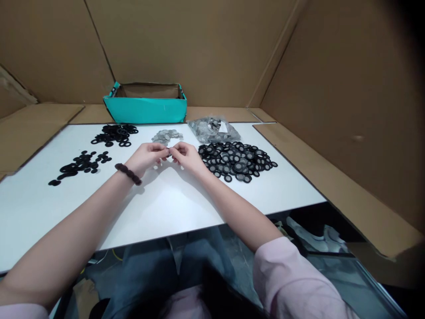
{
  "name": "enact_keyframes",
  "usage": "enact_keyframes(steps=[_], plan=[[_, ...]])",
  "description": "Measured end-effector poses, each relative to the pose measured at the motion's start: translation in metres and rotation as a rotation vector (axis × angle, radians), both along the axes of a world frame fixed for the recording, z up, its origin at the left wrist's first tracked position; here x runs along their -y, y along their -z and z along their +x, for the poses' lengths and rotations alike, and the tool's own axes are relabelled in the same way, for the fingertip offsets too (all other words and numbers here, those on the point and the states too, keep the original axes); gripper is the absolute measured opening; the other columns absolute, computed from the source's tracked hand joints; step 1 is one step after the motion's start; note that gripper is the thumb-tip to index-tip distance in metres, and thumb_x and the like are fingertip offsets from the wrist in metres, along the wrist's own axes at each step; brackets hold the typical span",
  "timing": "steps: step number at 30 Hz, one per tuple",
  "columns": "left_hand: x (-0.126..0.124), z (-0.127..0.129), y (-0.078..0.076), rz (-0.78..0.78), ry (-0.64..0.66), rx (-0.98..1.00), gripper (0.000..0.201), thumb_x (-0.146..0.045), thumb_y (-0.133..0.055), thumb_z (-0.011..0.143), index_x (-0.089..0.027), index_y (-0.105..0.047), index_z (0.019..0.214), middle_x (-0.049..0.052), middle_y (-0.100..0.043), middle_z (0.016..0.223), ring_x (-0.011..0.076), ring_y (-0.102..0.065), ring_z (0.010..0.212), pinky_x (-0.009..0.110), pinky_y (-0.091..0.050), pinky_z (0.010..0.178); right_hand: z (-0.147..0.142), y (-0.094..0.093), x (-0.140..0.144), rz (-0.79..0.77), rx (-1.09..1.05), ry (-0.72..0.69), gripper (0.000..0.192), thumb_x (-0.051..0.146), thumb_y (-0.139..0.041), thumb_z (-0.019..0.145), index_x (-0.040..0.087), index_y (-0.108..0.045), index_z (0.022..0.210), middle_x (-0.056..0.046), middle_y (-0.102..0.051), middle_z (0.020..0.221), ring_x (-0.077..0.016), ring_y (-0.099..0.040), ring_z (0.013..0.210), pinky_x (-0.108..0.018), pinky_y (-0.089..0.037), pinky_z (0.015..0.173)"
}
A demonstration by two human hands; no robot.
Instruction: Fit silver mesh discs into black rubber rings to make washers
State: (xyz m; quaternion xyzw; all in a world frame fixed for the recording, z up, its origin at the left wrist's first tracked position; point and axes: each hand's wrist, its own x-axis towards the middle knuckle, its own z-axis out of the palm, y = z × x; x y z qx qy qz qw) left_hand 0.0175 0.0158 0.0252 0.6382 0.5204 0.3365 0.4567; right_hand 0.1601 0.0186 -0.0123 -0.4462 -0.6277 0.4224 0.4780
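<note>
A: As both hands were together over the white tabletop, which step was in hand?

B: Judged from posture, it was fine two-handed work on one small dark piece. This sat between the fingertips above the tabletop, just on the near side of the grey discs.

A: How did the hands stand?

B: The left hand had thumb and forefinger pinched on the piece, other fingers loosely curled. The right hand pinched it likewise from the opposite side. Nothing else was seen in either grip.

A: What did the next move call for?

B: In my judgement, steady opposed pinches and light thumb pressure; a slip would probably have dropped the piece.

A: Which way did it point?

B: Undetermined. Only a dark sliver showed, the fingertips covering the rest, so neither facing nor long axis could be read.

A: What lay around?

B: Black rings lay to the far left, with black pieces nearer. Grey-centred black discs were heaped right of the right hand, and a clear bag lay behind them.
</note>
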Motion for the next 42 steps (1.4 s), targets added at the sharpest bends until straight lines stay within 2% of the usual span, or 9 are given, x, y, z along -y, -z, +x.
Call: enact_keyframes(steps=[5,9,12,15,18,21,29,37,42], plan=[[0.001,0.003,0.001,0.041,-0.063,0.050,0.018,-0.032,-0.064,0.061,-0.015,-0.059,0.060,0.001,-0.057,0.059,0.0121,-0.048,0.056,0.028,-0.040,0.060,-0.003,-0.005,0.004,-0.027,0.005,0.017,0.013,0.021,-0.050,0.079,0.017,-0.050,0.066,0.003,-0.056,0.057,-0.0083,-0.055,0.054,-0.019,-0.044,0.058],[0.006,0.010,0.005,0.010,-0.097,0.114,0.019,-0.032,-0.061,0.064,-0.014,-0.058,0.063,0.002,-0.058,0.061,0.0132,-0.051,0.059,0.027,-0.040,0.059,-0.004,-0.004,0.008,-0.053,0.013,0.069,0.018,0.027,-0.052,0.079,0.016,-0.052,0.065,0.002,-0.056,0.054,-0.0088,-0.054,0.051,-0.019,-0.043,0.055],[0.008,0.013,0.007,-0.078,-0.071,0.179,0.017,-0.031,-0.059,0.068,-0.014,-0.054,0.063,0.004,-0.058,0.064,0.0136,-0.054,0.062,0.026,-0.040,0.057,-0.003,0.001,0.006,-0.092,0.017,0.067,0.025,0.032,-0.048,0.081,0.016,-0.051,0.062,0.003,-0.054,0.052,-0.0084,-0.050,0.046,-0.020,-0.041,0.051],[0.005,0.009,0.008,-0.107,0.042,0.061,0.016,-0.029,-0.057,0.068,-0.016,-0.050,0.062,0.002,-0.053,0.059,0.0116,-0.049,0.054,0.025,-0.037,0.052,0.000,0.005,0.001,-0.095,0.121,0.054,0.030,0.033,-0.043,0.084,0.017,-0.046,0.057,0.004,-0.048,0.048,-0.0086,-0.047,0.046,-0.020,-0.037,0.050],[0.001,0.003,0.005,-0.011,0.163,-0.116,0.015,-0.032,-0.057,0.068,-0.017,-0.052,0.066,-0.001,-0.050,0.057,0.0114,-0.046,0.052,0.025,-0.035,0.050,0.003,0.004,-0.001,-0.047,0.260,-0.001,0.033,0.032,-0.039,0.085,0.018,-0.042,0.055,0.005,-0.043,0.047,-0.0094,-0.044,0.050,-0.020,-0.033,0.052],[-0.001,-0.004,0.001,0.085,0.212,-0.258,0.018,-0.035,-0.055,0.069,-0.017,-0.054,0.068,-0.001,-0.053,0.059,0.0118,-0.046,0.052,0.025,-0.035,0.051,0.003,0.000,0.003,0.014,0.349,-0.022,0.032,0.032,-0.039,0.085,0.018,-0.041,0.056,0.005,-0.042,0.049,-0.0095,-0.042,0.053,-0.021,-0.031,0.054],[-0.006,-0.015,-0.002,0.216,0.306,-0.386,0.020,-0.036,-0.047,0.075,-0.018,-0.055,0.071,0.001,-0.056,0.070,0.0154,-0.051,0.064,0.026,-0.038,0.057,0.000,-0.004,0.008,0.016,0.244,-0.087,0.013,0.026,-0.045,0.081,0.017,-0.048,0.071,0.004,-0.053,0.057,-0.0098,-0.050,0.056,-0.021,-0.037,0.059],[-0.007,-0.008,0.011,0.219,0.209,-0.265,0.016,-0.035,-0.045,0.074,-0.019,-0.049,0.070,-0.002,-0.048,0.062,0.0142,-0.044,0.058,0.026,-0.036,0.055,0.000,-0.008,0.016,0.067,0.348,0.090,0.014,0.024,-0.049,0.079,0.016,-0.052,0.068,0.002,-0.057,0.058,-0.0108,-0.053,0.058,-0.021,-0.038,0.060],[-0.004,-0.002,0.014,0.191,0.171,-0.271,0.016,-0.032,-0.041,0.078,-0.020,-0.041,0.067,-0.003,-0.044,0.058,0.0147,-0.044,0.058,0.028,-0.036,0.057,-0.001,-0.003,0.011,-0.008,0.285,0.013,0.023,0.026,-0.045,0.082,0.016,-0.052,0.063,0.000,-0.058,0.056,-0.0103,-0.055,0.054,-0.021,-0.041,0.058]])
